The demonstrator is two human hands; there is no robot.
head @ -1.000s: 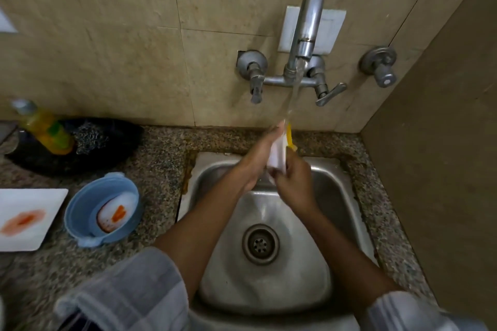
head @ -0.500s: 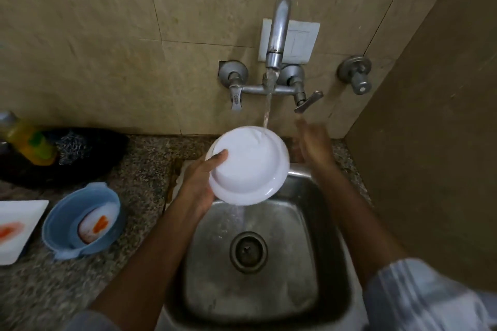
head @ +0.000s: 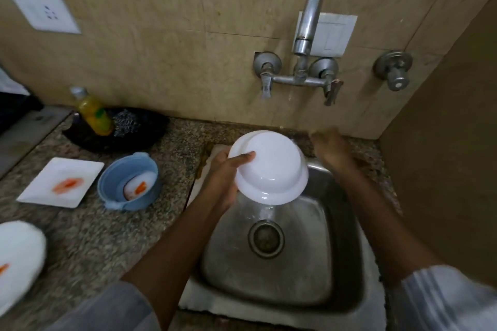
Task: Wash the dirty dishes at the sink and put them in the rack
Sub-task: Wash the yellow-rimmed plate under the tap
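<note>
White plastic fills my left hand: I hold a white bowl upside down and tilted over the back of the steel sink, thumb laid across its base, fingers hidden beneath the rim, so that grip is clenched on the bowl. Water runs off its lower edge toward the drain. My right hand hangs just beside the bowl at the sink's back right corner; it is blurred, and I cannot tell whether that grip is released or clenched. Both forearms reach in from the bottom of the view, with pale sleeves pushed up.

Speckled granite makes the worktop, and beige tiles cover the wall behind it. A chrome tap with two lever handles is fixed to the wall above the sink, with a separate valve knob to its right and a white socket plate far to the left.

Left of the sink sits a blue bowl holding a small white dish with an orange smear. Beside it lies a square white plate stained orange. Another white dish, also stained, shows at the left edge. Behind these, a dark tray holds a yellow bottle and a steel scrubber.
</note>
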